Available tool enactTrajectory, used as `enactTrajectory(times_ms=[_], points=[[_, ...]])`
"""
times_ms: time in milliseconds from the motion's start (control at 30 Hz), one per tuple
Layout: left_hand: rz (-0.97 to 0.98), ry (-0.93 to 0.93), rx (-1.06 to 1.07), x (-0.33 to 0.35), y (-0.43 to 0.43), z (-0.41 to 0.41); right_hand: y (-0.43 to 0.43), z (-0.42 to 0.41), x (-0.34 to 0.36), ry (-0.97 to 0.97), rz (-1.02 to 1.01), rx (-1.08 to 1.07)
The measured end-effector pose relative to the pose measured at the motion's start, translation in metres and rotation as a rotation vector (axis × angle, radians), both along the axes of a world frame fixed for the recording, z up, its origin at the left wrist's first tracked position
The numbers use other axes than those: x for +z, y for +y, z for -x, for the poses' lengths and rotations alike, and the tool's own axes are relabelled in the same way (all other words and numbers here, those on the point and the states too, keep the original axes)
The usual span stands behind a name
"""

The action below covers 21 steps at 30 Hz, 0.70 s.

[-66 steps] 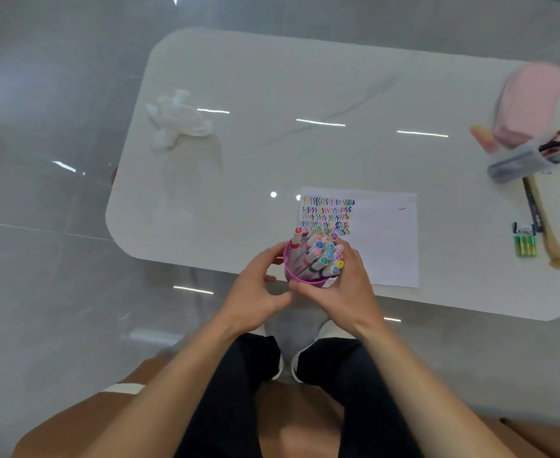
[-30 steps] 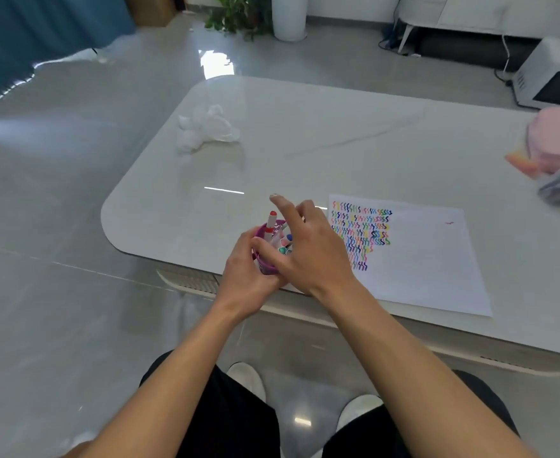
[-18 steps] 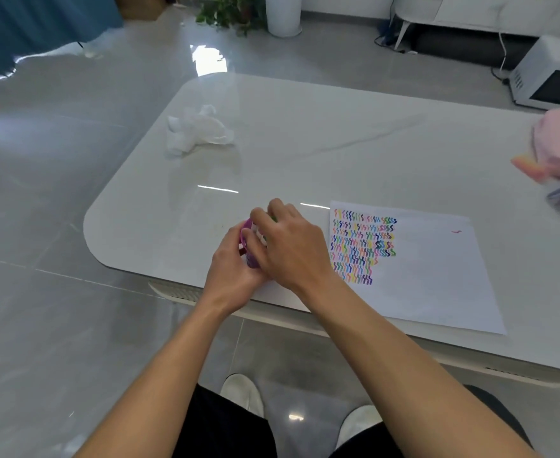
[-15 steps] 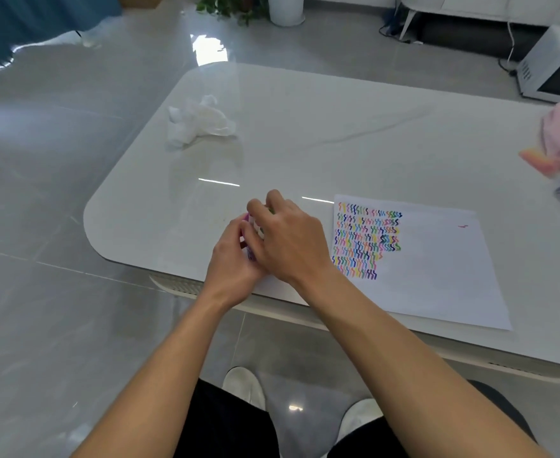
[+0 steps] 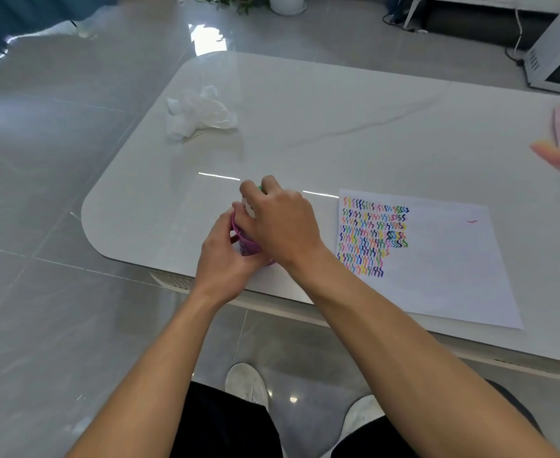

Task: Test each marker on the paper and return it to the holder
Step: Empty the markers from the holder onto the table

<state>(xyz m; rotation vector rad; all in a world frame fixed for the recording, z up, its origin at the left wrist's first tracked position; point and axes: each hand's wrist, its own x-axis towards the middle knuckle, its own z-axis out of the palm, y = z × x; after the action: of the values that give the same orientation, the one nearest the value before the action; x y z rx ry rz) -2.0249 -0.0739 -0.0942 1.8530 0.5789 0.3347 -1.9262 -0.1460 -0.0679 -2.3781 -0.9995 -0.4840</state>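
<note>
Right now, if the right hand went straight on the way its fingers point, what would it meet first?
The right hand pinches a marker in the holder; beyond them bare table, then probably the crumpled tissue.

My head camera looks forward and down, close over my left hand (image 5: 227, 259), right hand (image 5: 283, 226) and the table (image 5: 305, 127).

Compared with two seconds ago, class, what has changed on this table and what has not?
The holder went left, from in front of the paper to the table beside it. The right hand left the holder's side, now covers its top and pinches a marker. The left hand still grips the holder; paper and tissue stayed.
</note>
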Motion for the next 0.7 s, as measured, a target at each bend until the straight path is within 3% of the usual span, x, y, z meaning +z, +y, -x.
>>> enactTrajectory(times_ms=[167,300,500,700], points=[[-0.016,-0.035,0.014,0.004,0.003,0.000,-0.001,-0.014,0.009,0.145,-0.085,0.131],[-0.041,-0.038,0.009,0.001,0.005,-0.001,-0.007,-0.017,0.017,0.165,-0.168,0.116],[-0.009,-0.052,0.039,-0.002,0.010,-0.004,-0.027,-0.032,0.048,0.250,-0.377,-0.012],[-0.026,-0.050,0.067,-0.005,0.016,-0.005,-0.072,-0.061,0.034,0.612,-0.704,-0.245]])
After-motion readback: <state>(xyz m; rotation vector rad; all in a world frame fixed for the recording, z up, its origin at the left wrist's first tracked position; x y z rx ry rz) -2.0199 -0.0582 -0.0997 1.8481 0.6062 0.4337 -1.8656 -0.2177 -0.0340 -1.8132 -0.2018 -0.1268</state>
